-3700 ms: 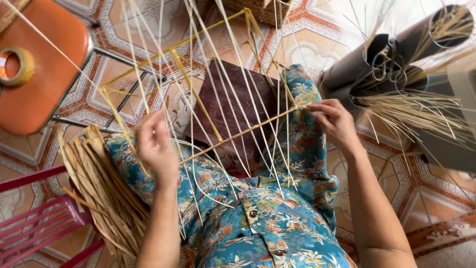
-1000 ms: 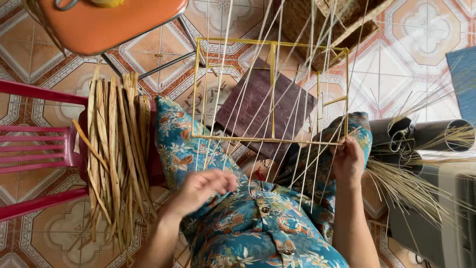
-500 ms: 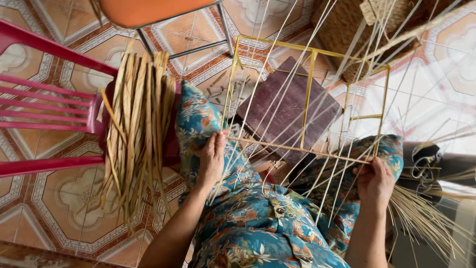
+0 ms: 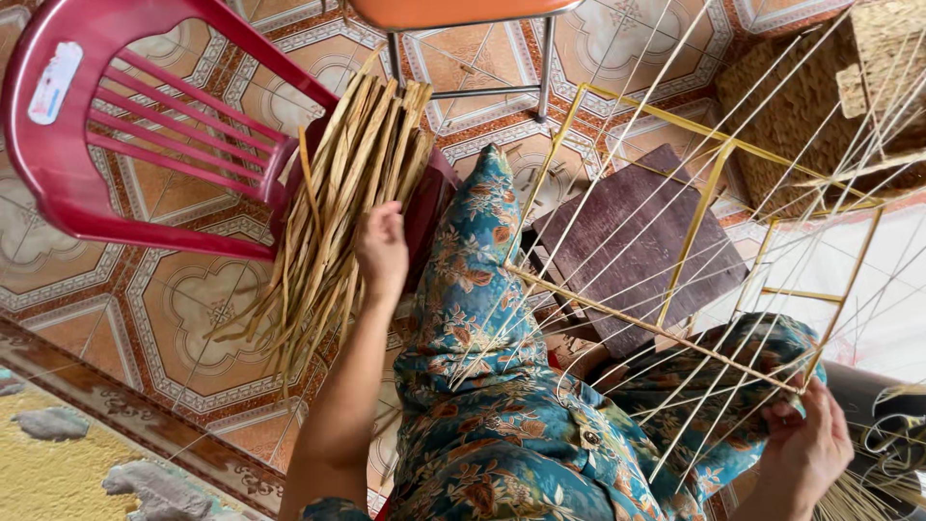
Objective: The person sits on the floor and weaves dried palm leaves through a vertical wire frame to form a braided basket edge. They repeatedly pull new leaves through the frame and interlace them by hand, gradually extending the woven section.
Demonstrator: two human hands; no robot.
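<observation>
My left hand reaches out to a bundle of flat dried straw strips that lies on the seat of a red plastic chair; its fingers rest on the strips. My right hand grips the near corner of a yellow wire frame strung with several thin pale canes. The frame rests over my lap, which is covered by blue floral cloth.
A dark wooden stool stands under the frame. An orange chair is at the top, a woven basket at the upper right. Dark rolled material with loose straw lies at the right. The floor is patterned tile.
My left hand has moved from my lap out to the left onto the straw bundle. The view has swung left, so the red chair shows more. My right hand keeps its hold on the frame.
</observation>
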